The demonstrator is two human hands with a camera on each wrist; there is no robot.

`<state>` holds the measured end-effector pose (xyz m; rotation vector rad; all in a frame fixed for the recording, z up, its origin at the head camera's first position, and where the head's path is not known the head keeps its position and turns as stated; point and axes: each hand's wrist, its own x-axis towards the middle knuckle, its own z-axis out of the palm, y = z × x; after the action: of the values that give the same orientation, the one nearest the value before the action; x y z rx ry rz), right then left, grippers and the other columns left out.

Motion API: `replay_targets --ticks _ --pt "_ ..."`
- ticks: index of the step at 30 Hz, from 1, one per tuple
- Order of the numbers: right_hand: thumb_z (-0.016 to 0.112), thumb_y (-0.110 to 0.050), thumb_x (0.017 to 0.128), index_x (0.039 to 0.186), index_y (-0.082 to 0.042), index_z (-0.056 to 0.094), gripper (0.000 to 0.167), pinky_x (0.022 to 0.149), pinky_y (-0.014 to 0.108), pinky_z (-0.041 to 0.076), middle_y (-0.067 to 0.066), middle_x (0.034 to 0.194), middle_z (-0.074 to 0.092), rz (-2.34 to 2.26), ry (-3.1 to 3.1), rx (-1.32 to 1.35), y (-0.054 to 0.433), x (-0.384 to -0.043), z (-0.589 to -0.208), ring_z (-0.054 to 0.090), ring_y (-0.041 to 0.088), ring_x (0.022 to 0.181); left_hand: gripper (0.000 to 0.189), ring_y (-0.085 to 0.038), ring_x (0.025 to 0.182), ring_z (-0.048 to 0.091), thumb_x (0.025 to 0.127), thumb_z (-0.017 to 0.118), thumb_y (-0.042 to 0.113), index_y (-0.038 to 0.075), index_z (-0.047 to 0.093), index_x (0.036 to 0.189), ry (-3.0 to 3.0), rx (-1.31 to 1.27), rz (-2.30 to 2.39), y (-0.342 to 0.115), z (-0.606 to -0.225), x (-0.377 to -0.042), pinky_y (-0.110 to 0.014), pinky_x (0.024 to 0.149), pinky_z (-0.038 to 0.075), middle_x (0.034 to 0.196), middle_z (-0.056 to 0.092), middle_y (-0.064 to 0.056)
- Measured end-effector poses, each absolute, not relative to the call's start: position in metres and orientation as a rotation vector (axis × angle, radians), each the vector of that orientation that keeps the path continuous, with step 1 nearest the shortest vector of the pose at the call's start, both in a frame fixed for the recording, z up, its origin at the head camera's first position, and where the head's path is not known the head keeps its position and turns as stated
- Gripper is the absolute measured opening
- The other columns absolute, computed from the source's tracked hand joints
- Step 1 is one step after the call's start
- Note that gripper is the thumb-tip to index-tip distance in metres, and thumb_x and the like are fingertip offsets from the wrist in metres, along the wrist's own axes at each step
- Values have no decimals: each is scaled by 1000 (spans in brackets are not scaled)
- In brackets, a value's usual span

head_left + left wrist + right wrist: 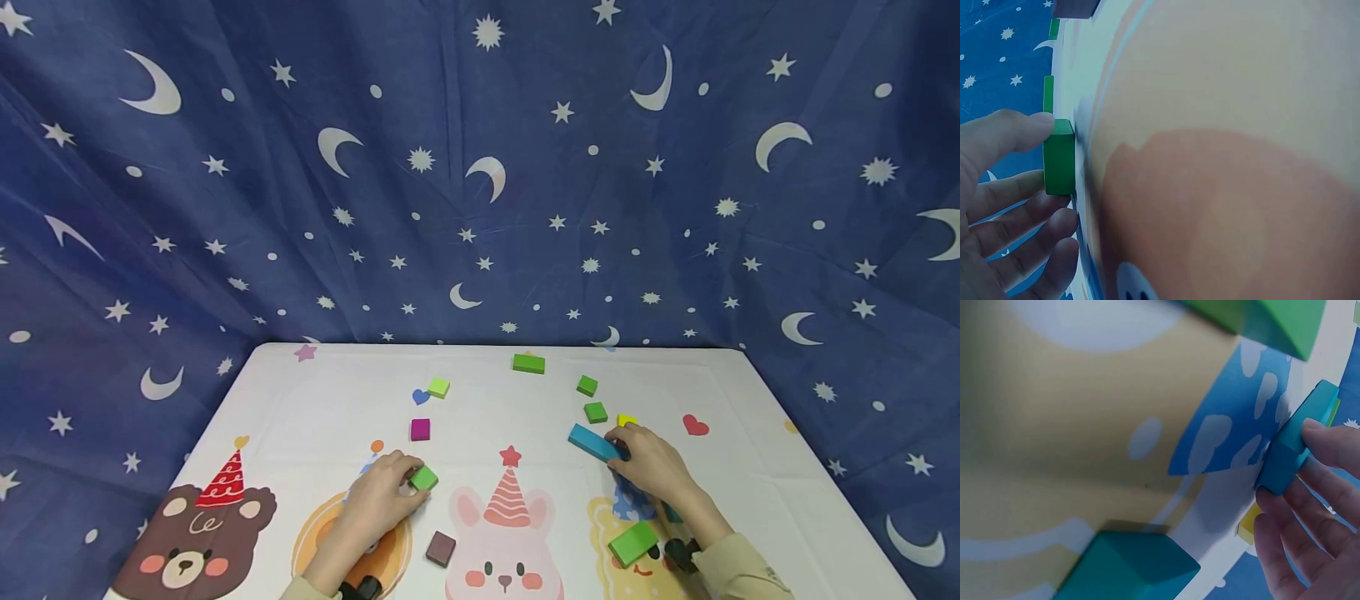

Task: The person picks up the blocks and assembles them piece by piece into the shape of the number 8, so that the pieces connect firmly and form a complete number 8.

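Observation:
My left hand (375, 500) pinches a small green block (424, 478) between thumb and fingers, just over the orange animal print. In the left wrist view the thumb touches one end of that green block (1060, 159) and fingertips touch the other. My right hand (660, 471) grips the near end of a long blue block (591, 442), which lies slanted on the tablecloth. The right wrist view shows the thumb on one side of this blue block (1294, 444) and fingers on the other. A yellow block (626, 420) sits just behind the right hand, partly hidden.
Near the right forearm lie a larger green block (633, 544) and a teal block (1135, 569). A brown block (441, 548), a magenta block (420, 429) and a lime block (438, 387) are around the left hand. Several green blocks (528, 364) stand farther back, before a blue curtain (480, 200).

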<state>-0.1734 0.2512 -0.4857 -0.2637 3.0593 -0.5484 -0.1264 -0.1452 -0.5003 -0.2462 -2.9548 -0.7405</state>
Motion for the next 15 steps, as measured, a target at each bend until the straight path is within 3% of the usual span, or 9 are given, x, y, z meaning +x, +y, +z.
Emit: replay_targets --ticks 15 --pt "78 -15 76 108 -5 68 35 75 44 55 8 95 66 -546 3082 -273 251 -175 -488 61 18 82 32 -3 72 48 71 82 27 15 72 98 -2966 -209 -820 -144 -501 -128 -18 60 39 79 56 10"
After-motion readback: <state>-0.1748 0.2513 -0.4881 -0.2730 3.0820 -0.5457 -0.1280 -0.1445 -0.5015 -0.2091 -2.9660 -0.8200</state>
